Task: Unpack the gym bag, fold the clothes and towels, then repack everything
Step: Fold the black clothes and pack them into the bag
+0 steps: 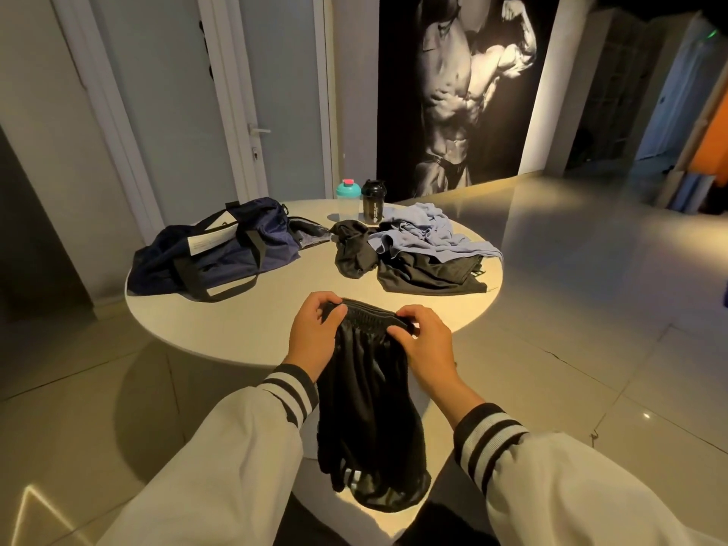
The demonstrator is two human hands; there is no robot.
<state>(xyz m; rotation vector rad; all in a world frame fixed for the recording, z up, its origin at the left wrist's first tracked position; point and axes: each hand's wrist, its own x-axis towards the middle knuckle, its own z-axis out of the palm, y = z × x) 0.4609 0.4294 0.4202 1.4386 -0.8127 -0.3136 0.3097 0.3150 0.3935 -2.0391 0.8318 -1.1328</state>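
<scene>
Black shiny shorts [366, 407] hang down in front of me, over the near edge of the round white table [252, 317]. My left hand [315, 333] grips the left end of the elastic waistband. My right hand [423, 340] pinches the right end of the same waistband. A navy gym bag [220, 250] with black straps lies slumped and open on the table's left side. A heap of clothes sits at the right: a light blue towel or shirt [429, 234] on top of black garments [425, 273], with another crumpled black piece [354, 246] beside it.
Two shaker bottles stand at the table's far edge, one clear with a teal lid [348, 201], one black [373, 202]. White doors [275, 92] and a large wall poster [461, 88] are behind. Glossy tiled floor [591, 269] surrounds the table.
</scene>
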